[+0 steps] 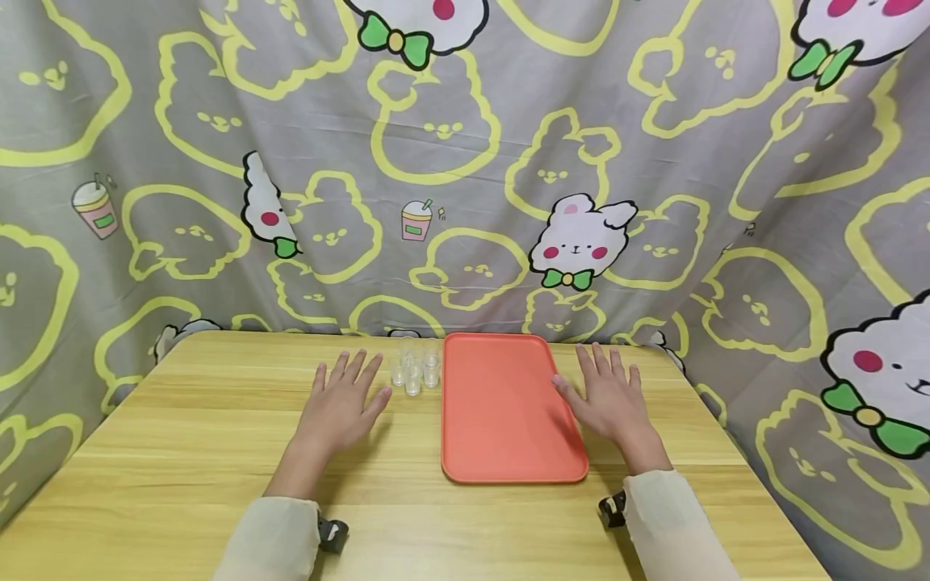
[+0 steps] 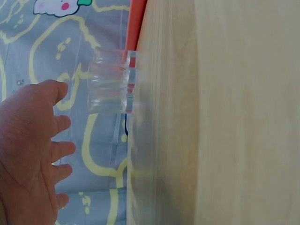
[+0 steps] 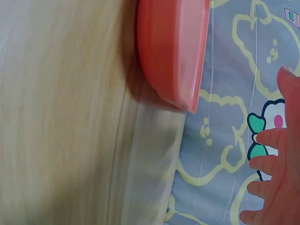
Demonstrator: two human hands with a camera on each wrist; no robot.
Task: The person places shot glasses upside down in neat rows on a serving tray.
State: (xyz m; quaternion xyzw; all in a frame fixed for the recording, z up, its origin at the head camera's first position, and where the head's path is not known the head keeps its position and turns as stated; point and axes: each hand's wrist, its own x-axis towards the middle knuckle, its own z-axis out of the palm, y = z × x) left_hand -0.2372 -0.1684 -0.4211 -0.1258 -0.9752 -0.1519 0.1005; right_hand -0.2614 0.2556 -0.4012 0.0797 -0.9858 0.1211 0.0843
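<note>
Fingers spread, my left hand (image 1: 340, 409) hovers over the table just left of a cluster of several small clear glasses (image 1: 413, 376). In the left wrist view these glasses (image 2: 110, 84) stand upright side by side, apart from the hand (image 2: 28, 145). A red rectangular tray (image 1: 508, 411) lies flat to the right of the glasses. My right hand (image 1: 609, 402), fingers also spread, is held above the tray's right edge, its thumb overlapping the rim in the head view. The right wrist view shows that hand (image 3: 286, 154) raised above the tray (image 3: 159, 51). Both hands hold nothing.
The light wood table (image 1: 182, 452) ends at the back against a grey curtain (image 1: 465, 202) with yellow outlines and cartoon rabbits. The curtain also runs down the right side. Each wrist carries a small black camera, the left one (image 1: 333, 535) and the right one (image 1: 613, 510).
</note>
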